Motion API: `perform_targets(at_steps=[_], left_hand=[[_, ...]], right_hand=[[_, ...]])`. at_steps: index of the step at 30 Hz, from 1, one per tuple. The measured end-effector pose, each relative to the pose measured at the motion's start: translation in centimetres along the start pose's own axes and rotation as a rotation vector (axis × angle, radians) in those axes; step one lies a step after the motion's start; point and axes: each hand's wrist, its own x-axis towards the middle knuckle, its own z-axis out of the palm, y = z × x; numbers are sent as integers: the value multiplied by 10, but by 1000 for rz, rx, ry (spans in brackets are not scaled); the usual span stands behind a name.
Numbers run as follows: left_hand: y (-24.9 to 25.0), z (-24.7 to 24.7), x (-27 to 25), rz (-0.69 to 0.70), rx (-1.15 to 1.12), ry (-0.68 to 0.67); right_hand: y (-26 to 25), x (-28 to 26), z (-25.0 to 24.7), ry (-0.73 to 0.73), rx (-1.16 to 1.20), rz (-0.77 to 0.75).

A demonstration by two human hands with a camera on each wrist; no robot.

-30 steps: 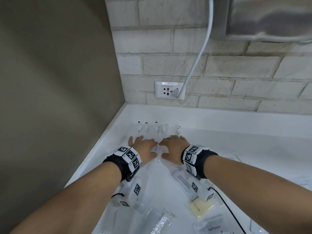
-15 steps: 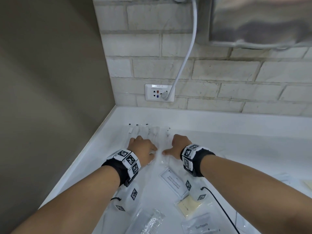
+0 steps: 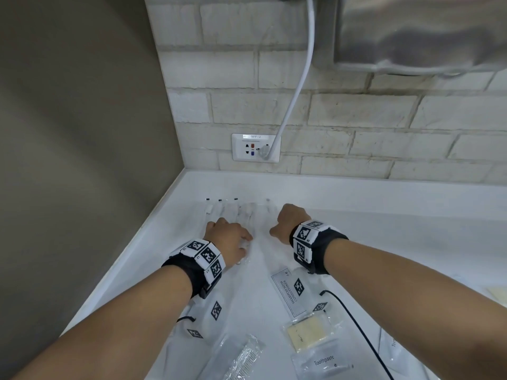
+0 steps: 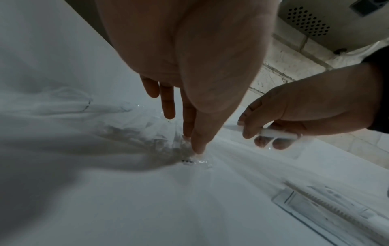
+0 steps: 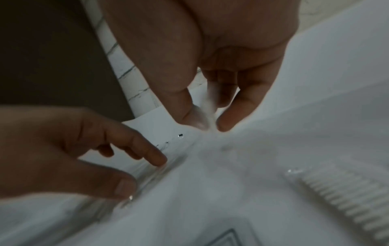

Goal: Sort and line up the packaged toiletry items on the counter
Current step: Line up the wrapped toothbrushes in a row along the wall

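Observation:
Several clear-wrapped toothbrushes [image 3: 236, 212] lie side by side near the counter's back left corner. My left hand [image 3: 233, 238] rests on their near ends. In the left wrist view its straight fingers [image 4: 168, 106] press down on the crinkled wrappers. To the right of the row, my right hand [image 3: 285, 223] is curled. It pinches one wrapped toothbrush [image 4: 277, 134] between thumb and fingers, which the right wrist view shows as a clear wrapper [image 5: 207, 108]. A shampoo packet [image 3: 288, 292], a yellow soap packet [image 3: 307, 333], a toothpaste packet [image 3: 323, 363] and a wrapped comb [image 3: 241, 360] lie nearer me.
The white counter [image 3: 384, 229] meets a brown side wall on the left and a brick wall behind. A wall socket [image 3: 255, 148] with a white cable sits above the corner. A metal dispenser [image 3: 417, 34] hangs at the upper right. A black cable [image 3: 354, 325] trails from my right wrist.
My right hand lay flat on the row beside the left one; it has curled round one wrapped toothbrush and drawn away to the right. The left hand stays on the row.

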Motion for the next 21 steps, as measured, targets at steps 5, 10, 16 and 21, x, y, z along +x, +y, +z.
perform_targets(at_steps=[5,10,16,21], left_hand=[[-2,4,-4,-4,-125,152],[-5,6,-5,-26,-101,171],[4,8,-4,17,22,55],[9,4,-1,14,47,55]], right_hand=[[1,-13,7,-79,-27,-142],[3,-16,6,-72,-62,-224],[23,-17,7,-228,-222,-268],[26,-17,10,-209,-227,-297]])
